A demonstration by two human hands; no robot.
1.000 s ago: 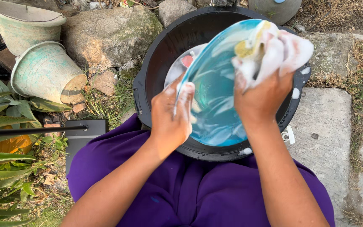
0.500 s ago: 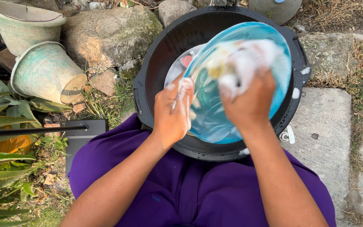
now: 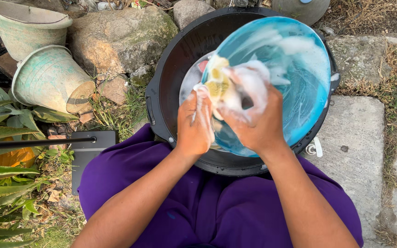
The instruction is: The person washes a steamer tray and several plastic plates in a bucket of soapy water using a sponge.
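Observation:
A round blue plate [image 3: 295, 78], streaked with white soap foam, is tilted over a wide black basin [image 3: 180, 55]. My left hand [image 3: 196, 124] grips the plate's left rim. Pressed against the plate's face at its left side, my right hand [image 3: 251, 112] is closed on a foamy yellow sponge [image 3: 219, 80]. Other dishes lie in the basin behind the plate, mostly hidden. My lap in purple cloth [image 3: 217, 206] fills the bottom of the view.
Two worn green buckets [image 3: 47, 78] lie at the upper left beside a large rock [image 3: 120, 34]. A black flat stand with a rod [image 3: 86, 147] sits left of my knee among green leaves [image 3: 1, 174]. Concrete slabs [image 3: 359, 147] run along the right.
My right hand with the sponge has swept from the plate's upper right edge across to its left side, leaving foam streaks. The left hand has kept its grip on the rim.

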